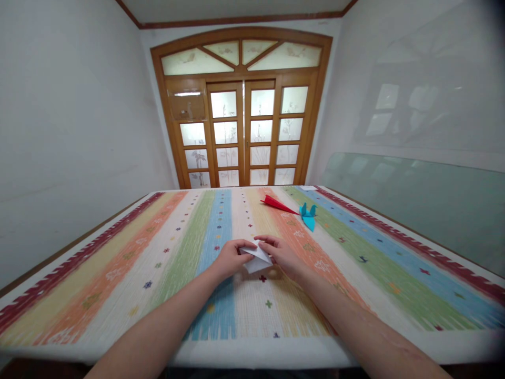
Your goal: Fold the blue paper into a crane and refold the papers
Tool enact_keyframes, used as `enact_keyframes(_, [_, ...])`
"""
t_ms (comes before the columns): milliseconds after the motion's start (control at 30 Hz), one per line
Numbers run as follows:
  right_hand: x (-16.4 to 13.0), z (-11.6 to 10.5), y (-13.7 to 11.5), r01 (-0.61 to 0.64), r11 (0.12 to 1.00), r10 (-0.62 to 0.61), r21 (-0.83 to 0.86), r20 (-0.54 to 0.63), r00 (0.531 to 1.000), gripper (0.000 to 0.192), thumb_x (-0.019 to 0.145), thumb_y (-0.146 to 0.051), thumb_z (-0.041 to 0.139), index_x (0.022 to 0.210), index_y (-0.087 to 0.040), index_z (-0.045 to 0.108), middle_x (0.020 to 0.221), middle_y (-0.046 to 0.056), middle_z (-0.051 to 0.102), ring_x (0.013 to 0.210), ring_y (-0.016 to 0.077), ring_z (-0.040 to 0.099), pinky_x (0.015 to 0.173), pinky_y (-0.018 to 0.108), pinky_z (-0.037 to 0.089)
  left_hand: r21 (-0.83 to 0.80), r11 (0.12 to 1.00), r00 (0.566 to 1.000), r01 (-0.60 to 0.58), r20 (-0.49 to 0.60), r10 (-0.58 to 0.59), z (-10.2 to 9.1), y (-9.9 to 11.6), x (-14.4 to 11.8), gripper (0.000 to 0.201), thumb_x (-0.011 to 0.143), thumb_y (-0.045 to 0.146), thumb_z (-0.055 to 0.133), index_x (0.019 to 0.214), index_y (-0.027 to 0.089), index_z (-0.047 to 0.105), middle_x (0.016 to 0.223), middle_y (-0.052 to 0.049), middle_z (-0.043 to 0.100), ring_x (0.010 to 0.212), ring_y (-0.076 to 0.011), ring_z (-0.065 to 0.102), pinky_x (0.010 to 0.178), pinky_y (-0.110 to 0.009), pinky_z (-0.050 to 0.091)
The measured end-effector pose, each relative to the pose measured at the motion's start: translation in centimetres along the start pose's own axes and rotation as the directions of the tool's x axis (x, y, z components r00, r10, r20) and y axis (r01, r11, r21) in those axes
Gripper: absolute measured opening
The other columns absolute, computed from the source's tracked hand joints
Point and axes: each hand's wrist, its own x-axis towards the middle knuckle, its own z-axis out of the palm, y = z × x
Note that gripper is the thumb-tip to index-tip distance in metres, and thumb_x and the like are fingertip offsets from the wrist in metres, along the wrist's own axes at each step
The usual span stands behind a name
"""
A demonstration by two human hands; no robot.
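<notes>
Both hands (256, 258) pinch white paper (257, 260), grip tight.

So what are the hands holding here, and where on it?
Both hold a folded white paper: left hand at its left edge, right hand at its upper right edge.

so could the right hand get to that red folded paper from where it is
Probably yes. The right hand is pinching the white folded paper together with the left hand. The red folded paper lies farther back on the striped tablecloth, with only bare cloth between, but the hand would need to let go first.
</notes>
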Motion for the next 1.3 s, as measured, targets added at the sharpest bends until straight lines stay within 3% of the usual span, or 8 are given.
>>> enact_keyframes(267, [0.3, -0.3, 0.4, -0.08, 0.978, 0.078, 0.191, 0.019, 0.997, 0.029, 0.072, -0.033, 0.075, 0.097, -0.019, 0.068, 0.08, 0.003, 0.068, 0.063, 0.0145, 0.061, 0.053, 0.024, 0.046, -0.064, 0.998, 0.995, -0.007, 0.099, 0.013, -0.3, 0.2, -0.2, 0.035, 0.072, 0.021, 0.073, 0.107, 0.017, 0.071, 0.103, -0.008, 0.072, 0.086, -0.0195, 0.067, 0.078, -0.03, 0.052])
enact_keyframes(400, [0.1, -0.3, -0.1, -0.163, 0.955, 0.159, 0.247, 0.037, 0.987, 0.026, 0.072, -0.027, 0.076, 0.095, -0.019, 0.07, 0.083, 0.006, 0.07, 0.065, 0.016, 0.064, 0.053, 0.025, 0.05, 0.094, 0.992, 0.991, -0.087, 0.109, 0.077, -0.1, 0.4, -0.6, 0.038, 0.073, 0.016, 0.068, 0.111, 0.02, 0.07, 0.105, -0.006, 0.072, 0.088, -0.0193, 0.066, 0.08, -0.03, 0.052])
enact_keyframes(667, [-0.2, -0.3, -0.1, -0.22, 0.945, 0.188, 0.24, 0.149, 0.971, 0.021, 0.082, -0.034, 0.068, 0.094, -0.017, 0.071, 0.081, 0.007, 0.07, 0.066, 0.0162, 0.064, 0.052, 0.024, 0.052, 0.323, 0.916, 0.967, -0.239, -0.006, 0.255, -0.4, 1.3, -0.7, 0.017, 0.081, 0.024, 0.066, 0.094, 0.021, 0.075, 0.094, -0.007, 0.071, 0.084, -0.0181, 0.064, 0.07, -0.026, 0.049])
enact_keyframes(833, [0.1, -0.1, 0.3, -0.314, 0.897, 0.269, 0.312, 0.179, 0.946, 0.034, 0.092, -0.045, 0.05, 0.091, -0.015, 0.067, 0.076, 0.008, 0.067, 0.066, 0.0168, 0.064, 0.052, 0.025, 0.051, 0.322, 0.937, 0.974, -0.135, -0.128, 0.184, -0.8, 0.9, -0.2, 0.019, 0.083, 0.034, 0.064, 0.081, 0.018, 0.073, 0.08, -0.005, 0.069, 0.075, -0.0171, 0.061, 0.068, -0.026, 0.045])
enact_keyframes(967, [-0.2, 0.1, -0.1, -0.26, 0.917, 0.195, 0.304, 0.228, 0.954, 0.05, 0.091, -0.062, 0.042, 0.084, -0.017, 0.063, 0.069, 0.003, 0.06, 0.054, 0.0131, 0.055, 0.055, 0.028, 0.051, 0.187, 0.982, 0.988, 0.026, -0.155, 0.003, -0.7, -0.3, 0.2, 0.032, 0.085, 0.045, 0.058, 0.079, 0.016, 0.07, 0.064, -0.001, 0.062, 0.058, -0.0145, 0.055, 0.056, -0.025, 0.04])
enact_keyframes(1033, [-0.4, 0.2, -0.1, -0.174, 0.963, 0.13, 0.205, 0.214, 0.968, 0.047, 0.087, -0.063, 0.05, 0.083, -0.018, 0.063, 0.064, 0.0, 0.055, 0.05, 0.0114, 0.05, 0.053, 0.027, 0.049, 0.12, 0.99, 0.986, 0.073, -0.155, -0.054, -0.6, -0.8, 0.3, 0.035, 0.084, 0.048, 0.058, 0.08, 0.015, 0.069, 0.061, 0.0, 0.06, 0.055, -0.0139, 0.054, 0.053, -0.024, 0.039])
enact_keyframes(1167, [-0.4, 0.4, 0.2, 0.017, 0.999, -0.01, -0.04, 0.173, 0.985, 0.035, 0.079, -0.05, 0.068, 0.092, -0.017, 0.066, 0.066, -0.002, 0.055, 0.051, 0.0096, 0.047, 0.05, 0.023, 0.042, 0.109, 0.989, 0.988, 0.1, -0.13, -0.086, -0.3, -1.4, 0.4, 0.036, 0.083, 0.049, 0.059, 0.077, 0.014, 0.067, 0.061, 0.0, 0.058, 0.053, -0.0134, 0.054, 0.051, -0.023, 0.039])
enact_keyframes(1300, [0.0, 0.4, 0.5, 0.048, 0.995, -0.035, -0.084, 0.149, 0.988, 0.036, 0.08, -0.05, 0.067, 0.089, -0.015, 0.066, 0.066, -0.001, 0.055, 0.051, 0.0093, 0.048, 0.049, 0.023, 0.04, 0.182, 0.98, 0.994, 0.075, -0.093, -0.059, -0.1, -1.2, 0.2, 0.042, 0.09, 0.05, 0.05, 0.074, 0.014, 0.066, 0.062, -0.001, 0.059, 0.058, -0.0144, 0.056, 0.054, -0.024, 0.041])
